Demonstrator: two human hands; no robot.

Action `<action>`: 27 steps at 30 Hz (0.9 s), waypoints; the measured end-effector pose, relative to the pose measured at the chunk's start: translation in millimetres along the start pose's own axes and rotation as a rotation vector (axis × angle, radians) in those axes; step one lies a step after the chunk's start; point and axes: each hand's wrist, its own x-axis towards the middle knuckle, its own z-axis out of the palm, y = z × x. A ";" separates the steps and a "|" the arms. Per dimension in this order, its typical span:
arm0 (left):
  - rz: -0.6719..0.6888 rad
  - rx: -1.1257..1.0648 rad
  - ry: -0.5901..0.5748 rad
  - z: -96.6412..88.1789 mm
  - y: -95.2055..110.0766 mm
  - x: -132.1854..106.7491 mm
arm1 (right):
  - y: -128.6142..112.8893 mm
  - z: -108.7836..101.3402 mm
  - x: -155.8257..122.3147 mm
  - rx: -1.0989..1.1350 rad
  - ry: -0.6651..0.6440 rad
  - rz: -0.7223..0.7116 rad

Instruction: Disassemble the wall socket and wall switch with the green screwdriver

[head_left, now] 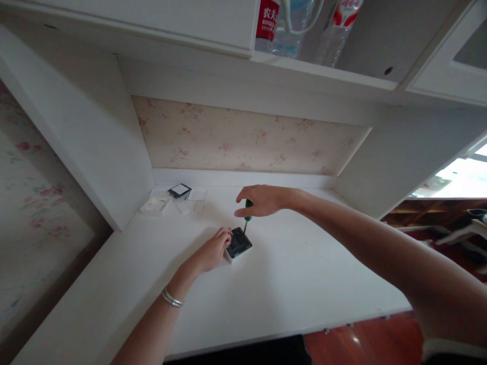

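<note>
My right hand (262, 198) is closed around the green handle of a screwdriver (245, 225). Its metal shaft points down, with the tip at the upper right part of a black wall socket panel (239, 244). The panel rests on the white desk, tilted on a pale base that shows along its lower left edge. Gripping the panel's left side is my left hand (216, 247), fingers bent over its edge. A silver bracelet sits on the left wrist. Whether the screwdriver tip is seated in a screw is too small to tell.
On the white desk (304, 284), a dark box with a white label (180, 190) stands at the back left, near a pale plastic piece (154, 204) and several thin clear or white pieces. A shelf with plastic bottles (337, 33) hangs overhead. Side panels flank the desk.
</note>
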 end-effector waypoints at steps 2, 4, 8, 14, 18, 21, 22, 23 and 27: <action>-0.002 -0.005 0.001 0.4 -0.8 -0.3 | -0.3 -0.5 1.4 -0.082 0.025 0.120; -0.001 -0.017 0.004 0.3 -1.0 -0.4 | 1.1 -1.8 0.4 -0.076 0.017 0.108; 0.005 -0.031 -0.001 -2.3 2.6 -0.5 | 4.0 -3.6 -6.4 0.054 -0.058 -0.071; -0.005 -0.025 -0.012 -4.7 6.8 -1.9 | 3.3 4.0 -6.9 -0.148 0.066 0.156; -0.003 -0.007 0.017 -4.3 5.1 -3.1 | 1.4 -0.6 -6.8 -0.026 0.001 -0.086; 0.004 0.015 0.037 -5.6 5.6 -3.7 | -1.3 -4.5 -5.9 -0.031 0.018 -0.041; 0.006 0.022 0.041 -6.2 6.0 -3.9 | -1.9 -4.9 -5.0 -0.065 0.032 0.016; 0.007 0.029 0.046 -6.8 6.5 -4.1 | -2.1 -4.9 -4.0 -0.098 0.044 0.064; 0.007 0.067 0.084 -8.1 8.6 -4.6 | -0.2 -3.3 -1.1 -0.087 0.039 0.004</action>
